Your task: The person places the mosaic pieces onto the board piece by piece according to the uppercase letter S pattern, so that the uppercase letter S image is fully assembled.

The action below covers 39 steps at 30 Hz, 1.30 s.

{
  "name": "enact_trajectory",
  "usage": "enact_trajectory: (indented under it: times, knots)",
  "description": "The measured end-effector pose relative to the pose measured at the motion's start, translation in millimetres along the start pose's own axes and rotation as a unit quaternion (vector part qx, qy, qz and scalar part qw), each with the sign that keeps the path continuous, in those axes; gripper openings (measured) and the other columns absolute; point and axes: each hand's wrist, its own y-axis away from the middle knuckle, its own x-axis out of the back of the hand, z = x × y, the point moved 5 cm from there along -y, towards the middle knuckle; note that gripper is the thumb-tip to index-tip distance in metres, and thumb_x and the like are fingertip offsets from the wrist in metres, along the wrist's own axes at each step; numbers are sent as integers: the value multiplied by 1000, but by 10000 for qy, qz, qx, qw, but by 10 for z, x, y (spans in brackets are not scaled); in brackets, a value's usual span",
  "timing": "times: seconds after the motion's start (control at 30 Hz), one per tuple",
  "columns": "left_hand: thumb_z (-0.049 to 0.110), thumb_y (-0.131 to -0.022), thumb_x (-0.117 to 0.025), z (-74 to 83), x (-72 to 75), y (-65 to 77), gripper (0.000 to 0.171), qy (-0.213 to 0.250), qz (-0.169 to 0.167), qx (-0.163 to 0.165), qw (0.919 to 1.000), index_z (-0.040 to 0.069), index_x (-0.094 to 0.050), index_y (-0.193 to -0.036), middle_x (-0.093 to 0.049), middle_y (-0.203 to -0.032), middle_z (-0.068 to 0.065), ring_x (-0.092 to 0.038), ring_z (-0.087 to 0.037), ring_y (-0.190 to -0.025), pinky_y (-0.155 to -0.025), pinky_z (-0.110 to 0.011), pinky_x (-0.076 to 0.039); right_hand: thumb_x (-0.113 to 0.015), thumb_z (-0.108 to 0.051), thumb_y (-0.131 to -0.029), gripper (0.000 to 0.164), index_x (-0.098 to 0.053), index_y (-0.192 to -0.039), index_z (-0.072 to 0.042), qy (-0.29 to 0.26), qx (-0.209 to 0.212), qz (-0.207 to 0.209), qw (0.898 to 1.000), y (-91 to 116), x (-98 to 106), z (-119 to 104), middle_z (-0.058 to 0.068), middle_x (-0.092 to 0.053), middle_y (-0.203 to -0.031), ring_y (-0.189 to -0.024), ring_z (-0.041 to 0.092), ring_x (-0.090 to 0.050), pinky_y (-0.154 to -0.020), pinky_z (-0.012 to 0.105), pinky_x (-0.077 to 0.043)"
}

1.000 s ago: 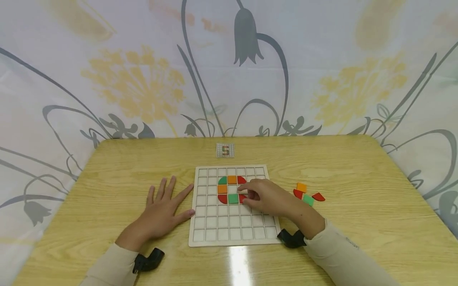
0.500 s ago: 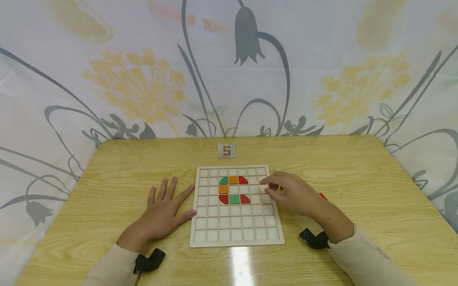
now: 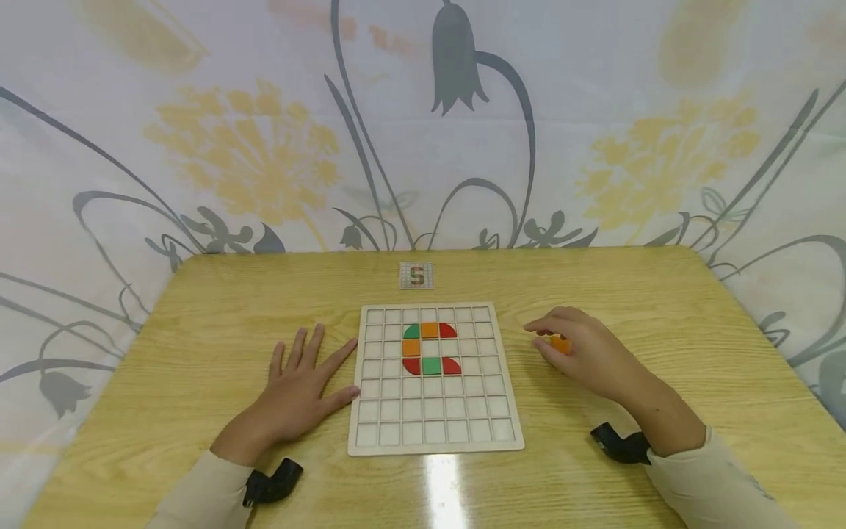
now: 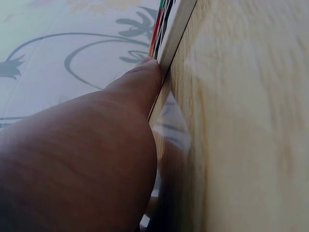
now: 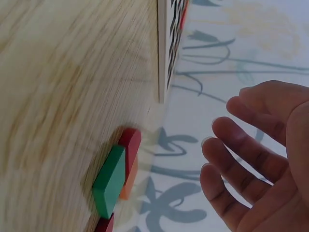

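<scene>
A pale grid board (image 3: pixel 436 433) lies on the table in the head view. Set in its cells are orange squares (image 3: pixel 429 330), a green square (image 3: pixel 432 365), a green rounded piece (image 3: pixel 412 332) and red rounded pieces (image 3: pixel 452 366). My left hand (image 3: pixel 294 400) rests flat with fingers spread, thumb and index fingertip at the board's left edge. Right of the board, my right hand (image 3: pixel 588 356) hovers with loosely bent fingers, holding nothing. Beneath it, an orange tile (image 3: pixel 560 344) shows partly. The right wrist view shows a green tile (image 5: pixel 109 181) against a red tile (image 5: pixel 129 140).
Behind the board lies a small pattern card (image 3: pixel 416 275) with an S-like figure on a grid. A patterned cloth (image 3: pixel 251 162) hangs along the back edge of the wooden table (image 3: pixel 198 323). Another red tile (image 5: pixel 105 224) shows low in the right wrist view.
My right hand has left the red rounded piece on the board and moved right, over the loose tiles, its fingers parting. My left hand stays at the board's edge.
</scene>
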Motion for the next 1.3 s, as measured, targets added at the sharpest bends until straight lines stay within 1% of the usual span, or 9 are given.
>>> enact_trajectory:
  times: [0.13, 0.23, 0.37, 0.5, 0.57, 0.73, 0.9, 1.13, 1.3]
  knots:
    - [64, -97, -49, 4, 5, -11, 72, 4, -2, -23, 10000, 35, -26, -159, 2, -168, -21, 9, -48, -153, -115, -70, 11, -73, -8, -91, 23, -74, -113, -6, 83, 27, 24, 10000, 17, 41, 76, 9, -68, -108, -97, 26, -65, -77, 42, -57]
    - [64, -97, -49, 0, 5, -14, 72, -13, -5, -5, 10000, 35, -27, -159, 2, -168, -21, 9, -48, -153, -115, -70, 10, -72, -10, -92, 24, -73, -116, -5, -6, -176, -245, 9995, 21, 46, 166, 12, -68, -111, -101, 29, -65, -79, 44, -56]
    - [64, -97, -49, -5, -1, -17, 72, -55, 1, -11, 10000, 35, -27, -159, 1, -168, -22, 8, -48, -153, -115, -71, 9, -70, -13, -95, 24, -72, -117, -4, -172, -515, -710, 9960, 34, 34, 328, 14, -67, -114, -102, 30, -64, -78, 42, -55]
    - [63, -97, -49, -3, -4, -16, 72, -66, -1, -26, 10000, 35, -26, -159, 1, -168, -21, 8, -48, -153, -115, -71, 8, -66, -11, -96, 22, -72, -116, -4, -260, -722, -1019, 9918, 52, 17, 466, 13, -67, -112, -99, 27, -64, -79, 41, -55]
    - [63, -98, -50, -1, -3, -13, 71, -50, -16, -26, 10000, 35, -26, -159, 1, -168, -21, 8, -48, -153, -115, -71, 9, -65, -10, -96, 22, -72, -116, -4, -289, -771, -1102, 9905, 58, 11, 504, 12, -67, -111, -96, 23, -62, -78, 38, -54]
    - [62, -98, -50, 7, 8, -8, 71, -24, -33, -11, 10000, 35, -26, -159, 2, -168, -21, 8, -48, -153, -115, -71, 9, -66, -8, -94, 24, -71, -116, -4, -304, -694, -1181, 9901, 58, 3, 540, 9, -68, -107, -88, 15, -57, -73, 30, -50]
    - [62, -98, -50, 13, 7, -13, 72, -19, -48, -6, 10000, 35, -26, -159, 2, -168, -21, 9, -47, -153, -115, -71, 10, -69, -7, -91, 27, -71, -118, -4, -396, -712, -1296, 9882, 63, -10, 559, 5, -66, -102, -86, 13, -55, -71, 26, -50]
    - [63, -97, -49, -3, -5, -18, 72, -85, -37, 5, 10000, 35, -26, -159, 2, -168, -21, 8, -48, -153, -115, -71, 9, -69, -5, -90, 27, -71, -117, -5, -340, -675, -1291, 9887, 51, -46, 566, 3, -64, -98, -84, 12, -55, -70, 26, -50]
    - [64, -97, -48, -21, -12, -20, 72, -122, -23, 5, 9999, 36, -24, -160, 3, -168, -20, 9, -47, -153, -115, -71, 9, -72, -8, -90, 26, -71, -116, -6, -292, -653, -1268, 9893, 44, -69, 567, 2, -64, -97, -85, 12, -56, -70, 27, -50]
